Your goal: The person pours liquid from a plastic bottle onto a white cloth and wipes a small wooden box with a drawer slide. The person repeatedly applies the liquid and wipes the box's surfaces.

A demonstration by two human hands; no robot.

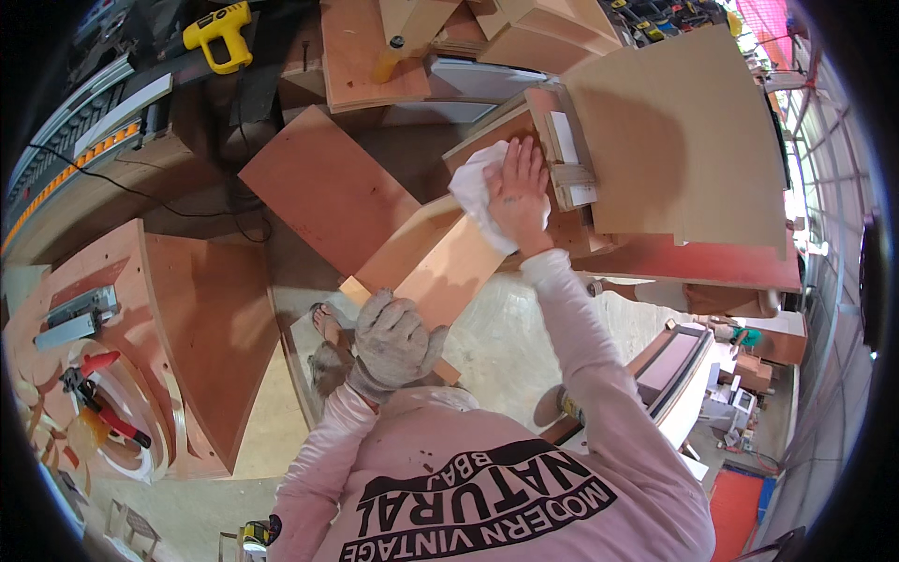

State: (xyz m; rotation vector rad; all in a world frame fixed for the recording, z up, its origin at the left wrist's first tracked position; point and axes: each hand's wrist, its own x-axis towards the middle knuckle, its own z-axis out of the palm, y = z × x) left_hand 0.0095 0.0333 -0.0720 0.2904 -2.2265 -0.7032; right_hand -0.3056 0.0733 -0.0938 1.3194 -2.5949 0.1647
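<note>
A long, pale wooden piece [454,272], with boards meeting at an angle, slants from near my body up to the right. My left hand [398,339], in a greyish glove, has its fingers curled round the near end. A crumpled white cloth [476,192] lies against the far end. Bare and spread over this cloth, my right hand [520,199] presses it to the wood and keeps hold of it. The palm and the cloth hide the surface beneath.
A reddish-brown panel [328,187] lies beyond the piece. At left stands a cabinet-like wooden box [201,328] with red-handled pliers [98,403] and rolled edging strip. A yellow heat gun [220,37] rests at upper left. A large brown board [674,140] stands at right; another person's leg [646,295] shows below it.
</note>
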